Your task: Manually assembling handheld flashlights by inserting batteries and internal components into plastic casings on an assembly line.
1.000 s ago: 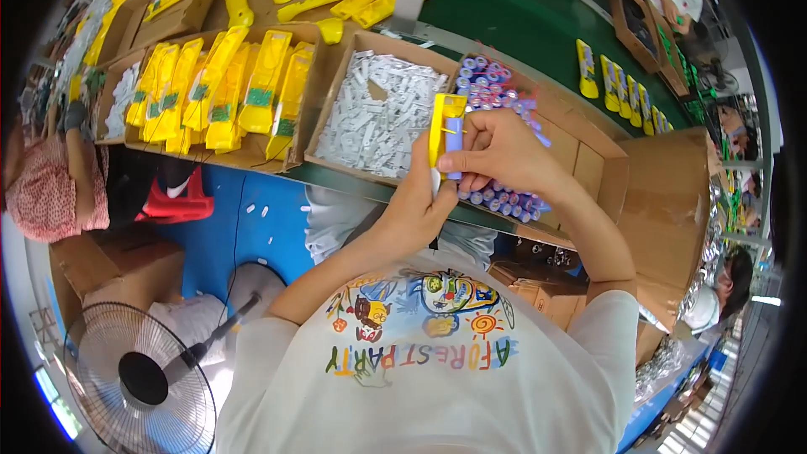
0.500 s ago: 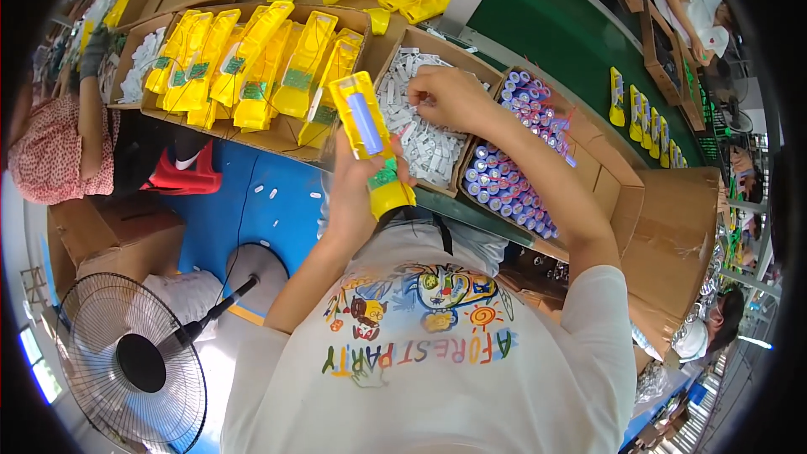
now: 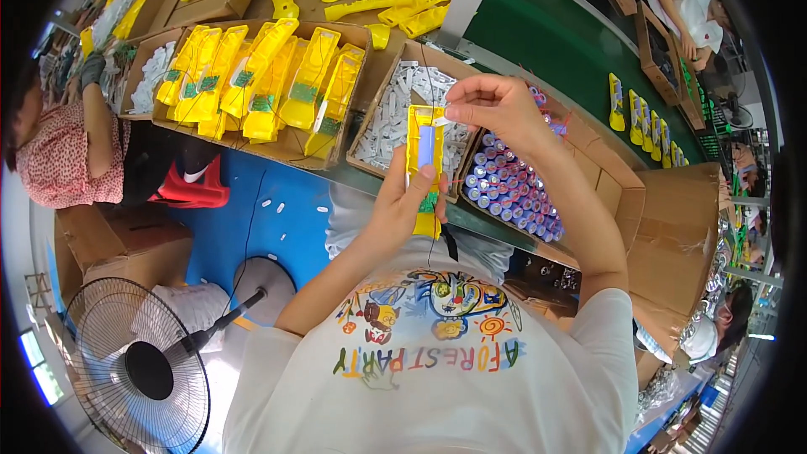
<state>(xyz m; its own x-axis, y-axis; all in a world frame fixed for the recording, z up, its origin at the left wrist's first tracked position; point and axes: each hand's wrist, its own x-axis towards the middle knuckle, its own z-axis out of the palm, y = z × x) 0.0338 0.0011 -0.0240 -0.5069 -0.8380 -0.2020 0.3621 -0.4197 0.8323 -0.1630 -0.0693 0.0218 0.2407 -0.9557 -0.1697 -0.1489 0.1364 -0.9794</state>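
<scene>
1. Cardboard boxes crowded the counter (image 3: 395, 189) beside a green conveyor belt (image 3: 555, 42).
2. The left hand (image 3: 402, 206) was clenched around the lower half of a yellow casing (image 3: 425, 160), long axis upright.
3. The right hand (image 3: 496, 105) pinched a small white part (image 3: 440, 121) at the casing's top right, the nearer hand there.
4. Behind lay boxes of white parts (image 3: 395, 109), blue-tipped batteries (image 3: 513, 189) and yellow casings with green labels (image 3: 261, 76).

Upright yellow plastic casing (image 3: 425, 164) with lilac insert.
</scene>
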